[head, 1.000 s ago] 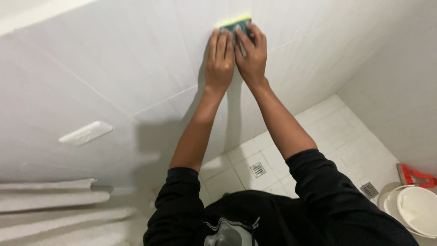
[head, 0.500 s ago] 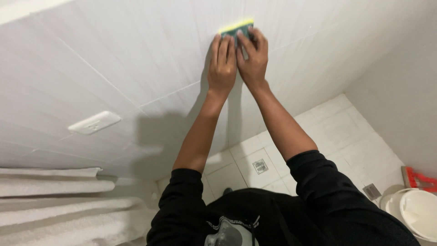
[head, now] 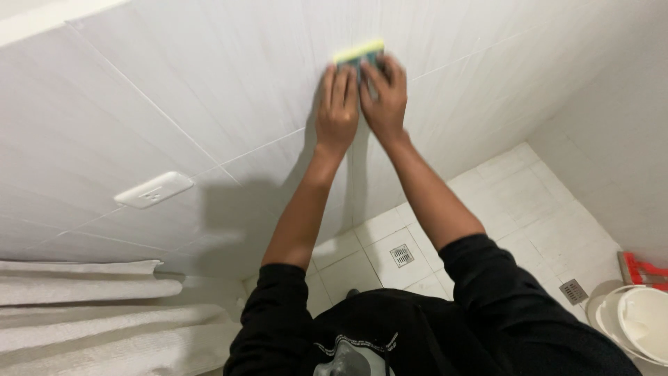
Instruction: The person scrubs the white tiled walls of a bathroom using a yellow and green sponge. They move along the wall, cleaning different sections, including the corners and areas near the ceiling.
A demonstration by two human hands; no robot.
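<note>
A yellow and green sponge point(head: 358, 53) is pressed flat against the white tiled wall point(head: 209, 90), high up. My left hand point(head: 337, 108) lies flat over its lower left part, fingers together and pointing up. My right hand point(head: 385, 94) covers its lower right part, side by side with the left. Only the sponge's top yellow edge and a bit of green show above my fingers. Both arms reach up in black sleeves.
A white wall switch plate point(head: 153, 189) sits on the wall at the left. White towels point(head: 83, 306) hang at the lower left. Below are a tiled floor with a square drain point(head: 401, 255), a white bucket point(head: 640, 320) and a red object point(head: 643, 268) at the lower right.
Both hands stay on the sponge at about the same spot on the wall. The view has tilted slightly, so the switch plate and towels sit lower in the picture.
</note>
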